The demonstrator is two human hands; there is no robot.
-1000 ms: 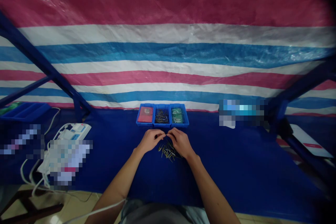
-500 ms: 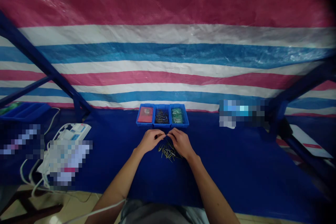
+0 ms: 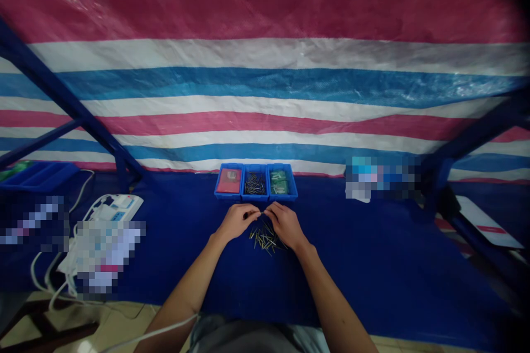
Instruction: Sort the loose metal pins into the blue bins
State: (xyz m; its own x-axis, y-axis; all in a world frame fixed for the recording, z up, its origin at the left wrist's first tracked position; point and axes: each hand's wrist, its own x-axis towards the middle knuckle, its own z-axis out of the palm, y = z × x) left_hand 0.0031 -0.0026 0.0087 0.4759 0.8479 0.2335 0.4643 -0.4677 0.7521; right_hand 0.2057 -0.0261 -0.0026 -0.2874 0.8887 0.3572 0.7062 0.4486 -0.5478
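- head view: nearest, two forearms point(image 3: 331, 292) reach in over the blue tabletop point(image 3: 372, 265); a pale cable point(image 3: 153, 332) crosses the left one.
- a loose pile of slim metal pieces point(image 3: 265, 241), some brass-toned, lies on the tabletop on the near side of the fingertips.
- the left hand point(image 3: 237, 222) pinches one end of a thin piece point(image 3: 262, 213) between thumb and forefinger.
- the right hand point(image 3: 286, 225) pinches the other end, the fingertips of both nearly meeting; the piece is too small to identify.
- step in hand, as i judge it: close two-handed fingertip work on that single piece; whether it is being joined, turned or only checked, i cannot tell.
- the next move would call for a light, even pinch from both sides, so nothing slips into the pile.
- just beyond, three blue bins sit side by side: the left bin point(image 3: 228, 196) holds a red packet point(image 3: 228, 182), the middle bin point(image 3: 255, 198) dark slim pieces point(image 3: 254, 183), the right bin point(image 3: 284, 197) green-and-white contents point(image 3: 279, 182).
- farthest, a striped sheet point(image 3: 265, 83) hangs behind.
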